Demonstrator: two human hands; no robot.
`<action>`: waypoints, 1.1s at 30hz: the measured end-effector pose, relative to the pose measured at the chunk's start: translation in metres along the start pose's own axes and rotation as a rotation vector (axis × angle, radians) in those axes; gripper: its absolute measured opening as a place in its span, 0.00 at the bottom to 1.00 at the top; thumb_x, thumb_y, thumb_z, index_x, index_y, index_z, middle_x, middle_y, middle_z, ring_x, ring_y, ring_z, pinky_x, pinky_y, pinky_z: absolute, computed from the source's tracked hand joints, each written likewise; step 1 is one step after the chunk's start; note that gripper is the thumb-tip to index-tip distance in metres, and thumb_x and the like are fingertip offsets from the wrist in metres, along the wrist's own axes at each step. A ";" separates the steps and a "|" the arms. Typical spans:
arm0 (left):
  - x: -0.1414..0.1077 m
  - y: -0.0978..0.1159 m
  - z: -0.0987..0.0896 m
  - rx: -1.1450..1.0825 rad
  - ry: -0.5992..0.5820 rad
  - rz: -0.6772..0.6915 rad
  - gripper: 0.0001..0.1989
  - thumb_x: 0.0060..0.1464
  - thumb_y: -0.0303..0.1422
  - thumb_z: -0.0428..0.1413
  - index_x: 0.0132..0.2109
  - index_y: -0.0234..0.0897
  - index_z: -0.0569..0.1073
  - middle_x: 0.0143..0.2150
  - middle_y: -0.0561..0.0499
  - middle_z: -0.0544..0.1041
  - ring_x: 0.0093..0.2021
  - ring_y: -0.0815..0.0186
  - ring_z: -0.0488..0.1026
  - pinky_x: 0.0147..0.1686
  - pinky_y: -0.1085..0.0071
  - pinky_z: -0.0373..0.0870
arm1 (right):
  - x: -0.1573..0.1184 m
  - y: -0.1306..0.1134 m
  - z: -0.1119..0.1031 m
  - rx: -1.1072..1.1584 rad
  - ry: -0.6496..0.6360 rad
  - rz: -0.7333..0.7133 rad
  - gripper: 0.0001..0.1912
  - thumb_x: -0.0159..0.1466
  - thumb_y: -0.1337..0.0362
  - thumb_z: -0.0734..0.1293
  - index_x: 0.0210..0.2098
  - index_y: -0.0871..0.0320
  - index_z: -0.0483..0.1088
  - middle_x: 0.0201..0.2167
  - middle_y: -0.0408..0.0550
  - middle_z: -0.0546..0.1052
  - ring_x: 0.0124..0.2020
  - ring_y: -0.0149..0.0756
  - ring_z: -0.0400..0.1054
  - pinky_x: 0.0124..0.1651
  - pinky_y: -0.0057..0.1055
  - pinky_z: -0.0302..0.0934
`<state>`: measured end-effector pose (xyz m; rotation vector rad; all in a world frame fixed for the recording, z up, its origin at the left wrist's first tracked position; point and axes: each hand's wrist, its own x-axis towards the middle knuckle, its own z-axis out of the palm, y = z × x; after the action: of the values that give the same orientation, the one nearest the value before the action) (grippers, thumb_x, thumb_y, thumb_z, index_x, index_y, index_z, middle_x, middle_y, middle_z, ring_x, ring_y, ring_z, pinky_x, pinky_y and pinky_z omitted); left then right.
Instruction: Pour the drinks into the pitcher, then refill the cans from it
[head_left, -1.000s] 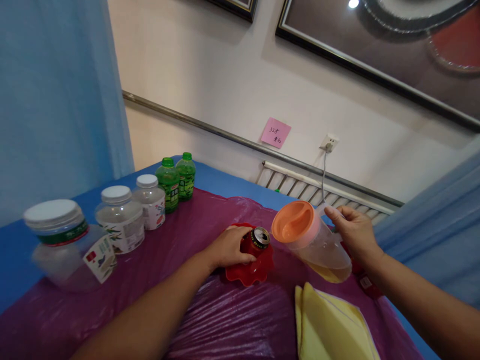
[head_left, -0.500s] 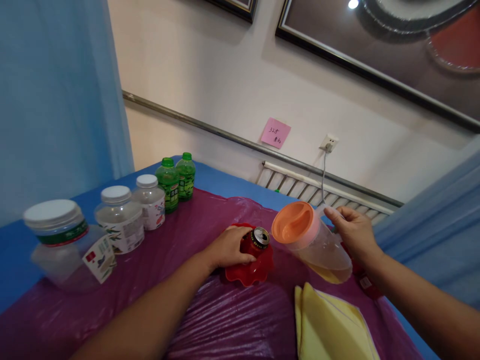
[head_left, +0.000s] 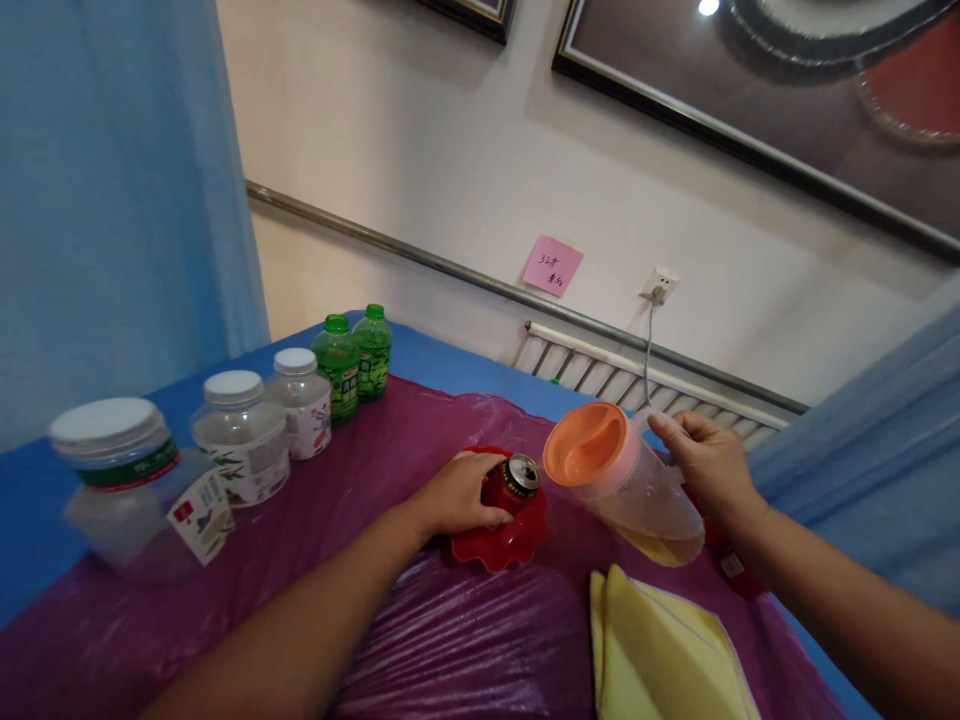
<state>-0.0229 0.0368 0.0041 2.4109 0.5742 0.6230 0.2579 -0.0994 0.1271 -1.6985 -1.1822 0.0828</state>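
Observation:
My left hand (head_left: 461, 495) is wrapped round a red drink can (head_left: 517, 480) with an opened top. The can stands, tilted a little, in or over a red scallop-edged dish (head_left: 499, 550). My right hand (head_left: 712, 465) grips the handle of a clear plastic pitcher (head_left: 637, 510) with an orange lid (head_left: 589, 445). The pitcher leans left, its lid close to the can but apart from it. Some yellowish liquid lies along its lower side. No stream shows between pitcher and can.
Clear jars with white lids (head_left: 236, 440) and green bottles (head_left: 345, 370) stand in a row at left. A folded yellow cloth (head_left: 667, 650) lies on the purple plastic sheet (head_left: 450, 640) in front. A red object (head_left: 739, 570) sits partly hidden behind my right wrist.

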 end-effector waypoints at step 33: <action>0.000 -0.002 0.001 -0.007 -0.001 -0.011 0.32 0.44 0.42 0.69 0.58 0.45 0.75 0.54 0.48 0.80 0.54 0.50 0.75 0.57 0.58 0.67 | -0.001 -0.001 -0.002 -0.029 -0.006 -0.046 0.31 0.53 0.35 0.72 0.16 0.54 0.62 0.15 0.37 0.58 0.19 0.29 0.51 0.21 0.28 0.48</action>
<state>-0.0227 0.0379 0.0016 2.4001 0.5833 0.6178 0.2581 -0.1017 0.1284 -1.6961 -1.2316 0.0429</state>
